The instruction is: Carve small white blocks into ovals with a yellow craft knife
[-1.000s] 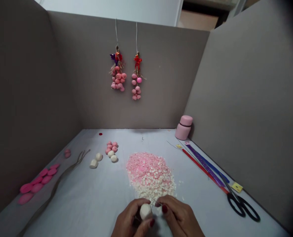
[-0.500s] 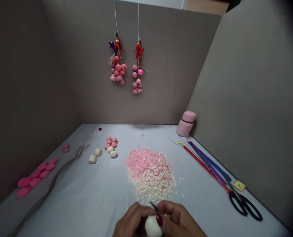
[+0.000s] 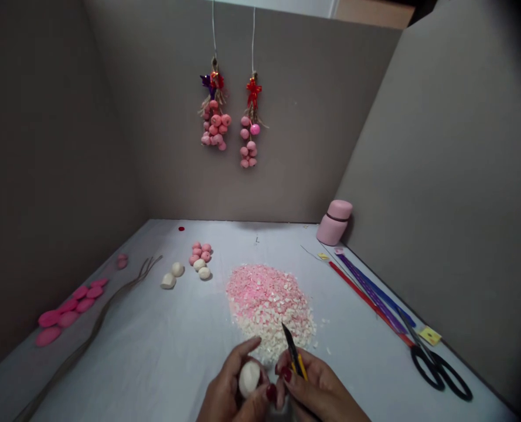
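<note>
Chip pile [image 3: 269,305] mid tabletop [image 3: 163,351]; balls [image 3: 201,261] behind-left of it, scissors [image 3: 436,366] right, jar [image 3: 334,223] back-right corner.

The left hand [image 3: 229,390] holds a white ball [image 3: 249,378]; the right hand [image 3: 319,392] grips a knife [image 3: 293,350], blade up. Beyond lies a chip pile [image 3: 269,305] on the tabletop [image 3: 167,346]; scissors [image 3: 436,366] lie right.

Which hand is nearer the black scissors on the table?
Right. The right hand, holding a small knife, sits closer to the scissors; the left hand, holding a white ball, lies farther away.
</note>
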A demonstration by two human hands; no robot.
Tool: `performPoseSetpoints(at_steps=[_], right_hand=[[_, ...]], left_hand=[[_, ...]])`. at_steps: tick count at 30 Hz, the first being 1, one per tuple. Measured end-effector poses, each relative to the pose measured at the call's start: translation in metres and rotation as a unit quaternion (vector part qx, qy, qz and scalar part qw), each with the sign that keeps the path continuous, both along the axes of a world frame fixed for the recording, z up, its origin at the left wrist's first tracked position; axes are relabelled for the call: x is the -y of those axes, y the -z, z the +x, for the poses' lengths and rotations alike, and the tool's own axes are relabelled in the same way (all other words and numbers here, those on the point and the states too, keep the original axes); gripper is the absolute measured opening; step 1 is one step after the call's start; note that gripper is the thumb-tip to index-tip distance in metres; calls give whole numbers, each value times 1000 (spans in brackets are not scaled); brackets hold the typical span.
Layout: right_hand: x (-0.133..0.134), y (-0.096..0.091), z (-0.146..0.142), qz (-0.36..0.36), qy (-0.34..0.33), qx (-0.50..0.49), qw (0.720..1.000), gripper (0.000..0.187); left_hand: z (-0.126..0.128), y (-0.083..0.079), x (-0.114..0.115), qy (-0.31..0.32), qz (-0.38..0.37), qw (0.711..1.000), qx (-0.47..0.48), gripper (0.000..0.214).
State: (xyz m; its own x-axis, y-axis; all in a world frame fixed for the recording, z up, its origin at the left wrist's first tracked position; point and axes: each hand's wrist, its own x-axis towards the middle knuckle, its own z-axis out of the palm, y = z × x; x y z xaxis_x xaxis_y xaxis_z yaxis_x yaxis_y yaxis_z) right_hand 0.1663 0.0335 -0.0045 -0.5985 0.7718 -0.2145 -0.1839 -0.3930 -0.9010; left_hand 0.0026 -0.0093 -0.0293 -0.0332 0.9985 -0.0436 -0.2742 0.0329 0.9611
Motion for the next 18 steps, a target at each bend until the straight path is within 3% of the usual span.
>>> performPoseSetpoints(at_steps=[3,6,9,12,16,18], right_hand=[[-3,5,0,-6,8,12,1000,50],[-5,5,-1,-4,10,12,1000,56],[-3,1,-3,-17,14,31,999,58],[0,-3,-2,-25,32,42,998,58],[-2,-2,0,-24,52,43,997,57],[-4,-2,-1,-26,72,52,996,59]], left_hand=[[-15,-4,-6,-70,98,962,-243,29],[-29,-12,-12,-80,92,920,-371,39],[-42,-23,-15,-17,23,905,-424,45],[-59,-33,-16,93,-24,887,-452,56],[-90,-38,-19,147,-8,875,-461,61],[-103,-38,-20,139,34,877,-459,61]])
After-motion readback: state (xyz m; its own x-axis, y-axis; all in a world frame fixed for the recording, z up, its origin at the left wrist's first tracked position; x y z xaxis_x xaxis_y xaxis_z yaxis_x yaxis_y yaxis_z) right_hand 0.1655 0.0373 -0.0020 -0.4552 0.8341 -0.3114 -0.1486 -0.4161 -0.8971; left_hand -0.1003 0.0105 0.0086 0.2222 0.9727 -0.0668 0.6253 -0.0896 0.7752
